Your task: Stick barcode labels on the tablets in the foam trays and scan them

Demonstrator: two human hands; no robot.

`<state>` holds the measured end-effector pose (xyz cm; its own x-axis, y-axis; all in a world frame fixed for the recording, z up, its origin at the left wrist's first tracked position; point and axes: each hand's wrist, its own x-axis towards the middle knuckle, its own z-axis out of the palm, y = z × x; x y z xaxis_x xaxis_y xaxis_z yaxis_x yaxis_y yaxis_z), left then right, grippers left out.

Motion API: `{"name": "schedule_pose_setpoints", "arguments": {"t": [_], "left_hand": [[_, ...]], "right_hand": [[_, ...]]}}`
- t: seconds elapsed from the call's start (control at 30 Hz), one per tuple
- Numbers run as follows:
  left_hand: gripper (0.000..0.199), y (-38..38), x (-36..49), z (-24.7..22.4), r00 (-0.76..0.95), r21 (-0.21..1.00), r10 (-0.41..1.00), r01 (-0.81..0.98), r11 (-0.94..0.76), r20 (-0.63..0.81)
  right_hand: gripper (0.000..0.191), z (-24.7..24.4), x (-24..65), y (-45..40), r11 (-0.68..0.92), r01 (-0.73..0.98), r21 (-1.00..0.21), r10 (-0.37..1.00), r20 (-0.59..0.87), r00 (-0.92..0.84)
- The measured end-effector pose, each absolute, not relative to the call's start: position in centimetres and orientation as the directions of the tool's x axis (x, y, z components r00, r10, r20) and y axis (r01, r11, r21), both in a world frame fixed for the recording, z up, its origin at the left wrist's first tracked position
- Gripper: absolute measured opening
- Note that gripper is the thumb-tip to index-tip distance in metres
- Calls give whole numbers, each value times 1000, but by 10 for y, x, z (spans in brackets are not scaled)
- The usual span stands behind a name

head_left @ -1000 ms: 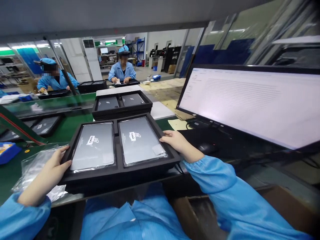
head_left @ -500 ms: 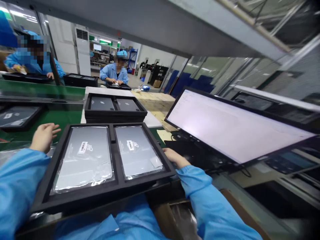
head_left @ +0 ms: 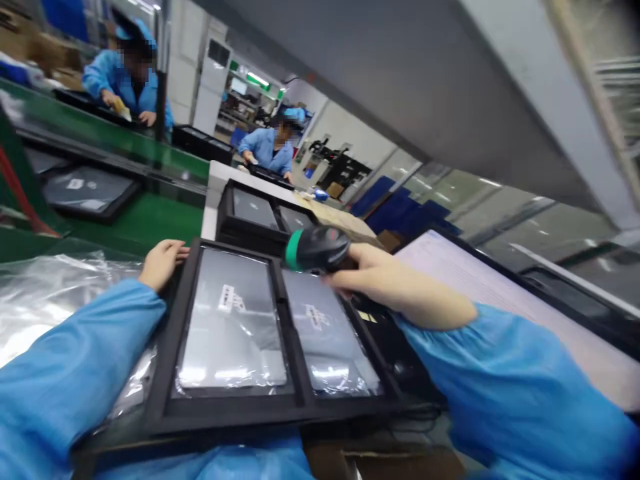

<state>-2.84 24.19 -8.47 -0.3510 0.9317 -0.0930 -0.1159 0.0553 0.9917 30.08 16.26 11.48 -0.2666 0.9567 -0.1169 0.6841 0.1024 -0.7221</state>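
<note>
My right hand (head_left: 373, 270) grips a black handheld barcode scanner (head_left: 323, 248) with a green band at its front, above the far right part of a black foam tray (head_left: 293, 333). In the tray's two compartments lie a left grey tablet-like device (head_left: 230, 340) and a right one (head_left: 330, 333). Both are flat, in clear plastic film, with a white barcode label. My left hand (head_left: 163, 263) rests at the tray's far left edge, fingers stretched toward the rim; its thumb is hidden.
Behind stands another black tray (head_left: 245, 230) with similar devices. Clear plastic bags (head_left: 60, 293) lie left. A monitor (head_left: 500, 307) stands right, beneath an overhead shelf (head_left: 400, 100). More trays (head_left: 90, 193) sit on the green line. Two co-workers (head_left: 270, 147) work beyond.
My right hand has left the tray's right side and now holds the scanner over the tray. My left hand has come against the tray's left edge. The view has tilted and turned left.
</note>
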Motion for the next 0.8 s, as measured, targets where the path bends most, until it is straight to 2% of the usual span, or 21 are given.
{"name": "schedule_pose_setpoints", "arguments": {"t": [0.07,0.13,0.37,0.6,0.7,0.73,0.8], "left_hand": [[11,247,-27,-95,-334,983,935,-173,59,-115],[10,250,-26,-102,-320,977,940,-208,48,-115],[13,252,-23,-107,-321,968,945,-252,-12,-72],[15,250,-22,-107,-336,968,940,-249,-37,-50],[16,249,-23,-105,-340,969,939,-245,-29,-58],[16,249,-23,-104,-341,970,938,-244,-23,-64],[17,249,-23,-103,-347,972,935,-237,-12,-73]], "right_hand": [[22,111,265,153,190,719,-669,886,-200,-419],[21,100,243,147,249,733,-633,838,-239,-491],[26,74,240,169,294,796,-529,814,-297,-499],[21,72,238,172,257,807,-532,815,-330,-477],[23,80,249,176,176,805,-567,849,-326,-415],[26,85,259,180,132,798,-589,888,-287,-359],[27,94,290,191,74,769,-635,974,-121,-194]]}}
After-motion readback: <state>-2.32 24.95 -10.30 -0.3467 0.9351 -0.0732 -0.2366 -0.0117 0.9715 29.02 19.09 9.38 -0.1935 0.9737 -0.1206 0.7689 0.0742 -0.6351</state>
